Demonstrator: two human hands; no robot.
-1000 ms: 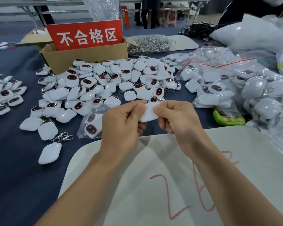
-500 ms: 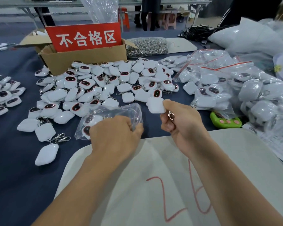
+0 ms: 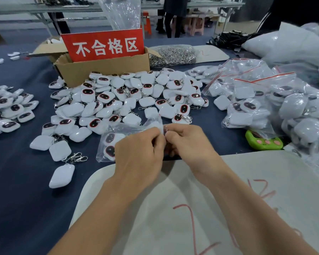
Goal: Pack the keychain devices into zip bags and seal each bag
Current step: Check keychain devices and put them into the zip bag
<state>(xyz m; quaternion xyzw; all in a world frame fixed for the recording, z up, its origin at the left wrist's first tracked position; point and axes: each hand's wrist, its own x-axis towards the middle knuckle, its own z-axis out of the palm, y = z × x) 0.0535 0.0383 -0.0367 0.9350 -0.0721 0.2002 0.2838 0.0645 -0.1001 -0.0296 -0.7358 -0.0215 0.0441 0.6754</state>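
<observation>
Fingers of our left hand (image 3: 138, 153) and right hand (image 3: 188, 142) now pinch the mouth of the zip bag (image 3: 107, 142) over the blue cloth (image 3: 26, 181); the keychain device (image 3: 152, 123) we held moments ago seems tucked inside, so sealing comes next.

Blue-clothed table (image 3: 17, 181), grey metal-framed tables (image 3: 44, 11) behind, orange stool (image 3: 148, 22), grey floor (image 3: 20, 34)
</observation>
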